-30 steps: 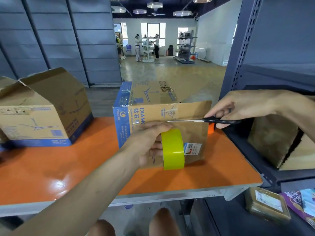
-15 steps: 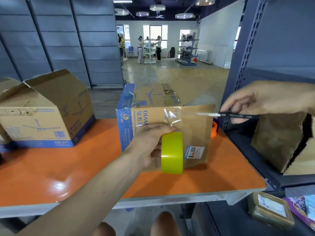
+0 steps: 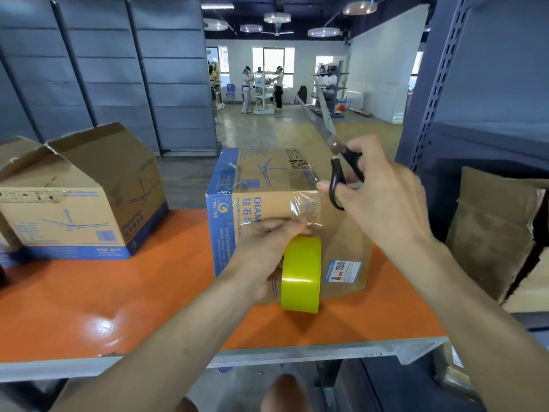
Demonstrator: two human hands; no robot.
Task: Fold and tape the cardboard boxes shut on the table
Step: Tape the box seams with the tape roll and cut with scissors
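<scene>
Orange warehouse table (image 3: 89, 307). The left hand (image 3: 264, 251) grips a tape roll (image 3: 301, 275) and presses tape onto the folded box (image 3: 267, 173) by the right edge. The right hand (image 3: 383, 197) grasps raised scissors (image 3: 341, 171). The far-left box (image 3: 89, 197) seems unsealed, its flaps up.

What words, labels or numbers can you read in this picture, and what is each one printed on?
"DIAM", the rest hidden, on the front of the middle brown and blue cardboard box.
"钻石", beside it on the same face.
"DIAMOND", sideways near a corner of the left brown and blue cardboard box.
The white sticker with a QR code on the middle box: too small to read.
Other small print on both boxes: blurred.
</scene>
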